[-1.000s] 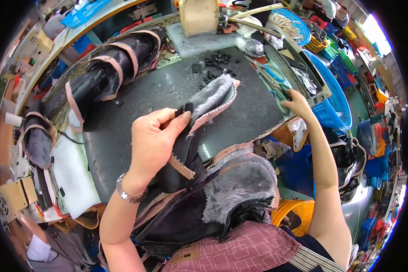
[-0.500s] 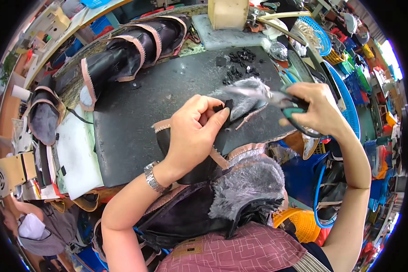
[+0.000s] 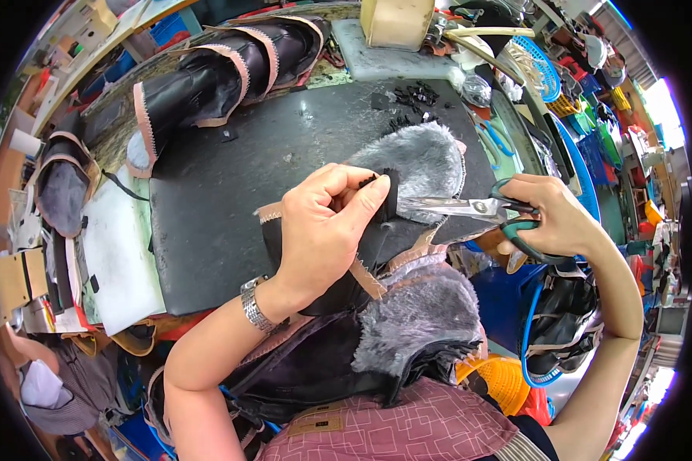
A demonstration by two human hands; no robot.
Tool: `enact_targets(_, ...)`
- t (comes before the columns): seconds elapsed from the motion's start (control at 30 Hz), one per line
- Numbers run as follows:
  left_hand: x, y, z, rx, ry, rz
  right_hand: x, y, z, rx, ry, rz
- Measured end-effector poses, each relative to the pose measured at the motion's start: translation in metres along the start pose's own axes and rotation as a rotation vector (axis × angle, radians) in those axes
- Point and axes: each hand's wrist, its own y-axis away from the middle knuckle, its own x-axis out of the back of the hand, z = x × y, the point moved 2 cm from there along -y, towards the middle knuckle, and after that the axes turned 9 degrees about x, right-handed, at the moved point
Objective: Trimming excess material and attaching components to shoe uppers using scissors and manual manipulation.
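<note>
Black tape [image 3: 390, 197] is pinched in the fingers of the left hand [image 3: 327, 223], right at the edge of the grey fleece [image 3: 427, 157], over the worktop [image 3: 223, 184]. Over to the right hand [image 3: 557, 215], fingers curled through the handles of the scissors [image 3: 482, 207], blades up beside that tape; whether they've bitten, hard to say! Dark offcuts [image 3: 417, 96] lie beyond, so some trimming looks done, but this end seems uncut.

Scissors [image 3: 486, 207], a dark worktop [image 3: 215, 200] and stacked leather pieces [image 3: 183, 96] mark this as a workshop.
</note>
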Motion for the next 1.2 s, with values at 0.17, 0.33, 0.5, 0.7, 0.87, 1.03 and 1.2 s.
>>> enact_targets(0.17, -0.002, 0.001, 0.004, -0.017, -0.045, 0.004, -0.006, -0.009, -0.004, 0.055, 0.045, 0.007)
enact_targets(0.33, -0.002, -0.003, 0.003, -0.055, -0.042, 0.034, 0.002, -0.021, -0.019, 0.003, 0.068, -0.128)
enact_targets(0.5, -0.005, -0.003, 0.005, -0.098, -0.093, 0.061, 0.006, -0.028, -0.026, -0.061, 0.052, -0.214)
enact_targets(0.7, -0.004, -0.004, 0.003, -0.182, -0.145, 0.112, -0.001, -0.03, -0.029, 0.027, 0.181, -0.219)
enact_targets(0.87, 0.0, -0.004, 0.005, -0.173, -0.141, 0.132, -0.007, -0.027, -0.027, 0.041, 0.203, -0.228)
enact_targets(1.03, 0.018, -0.009, 0.002, -0.05, 0.011, 0.005, -0.005, -0.03, -0.023, -0.047, -0.065, -0.192)
enact_targets(1.2, 0.106, 0.012, -0.008, 0.29, -0.6, -0.396, -0.019, -0.03, 0.006, -0.311, -0.52, 0.011)
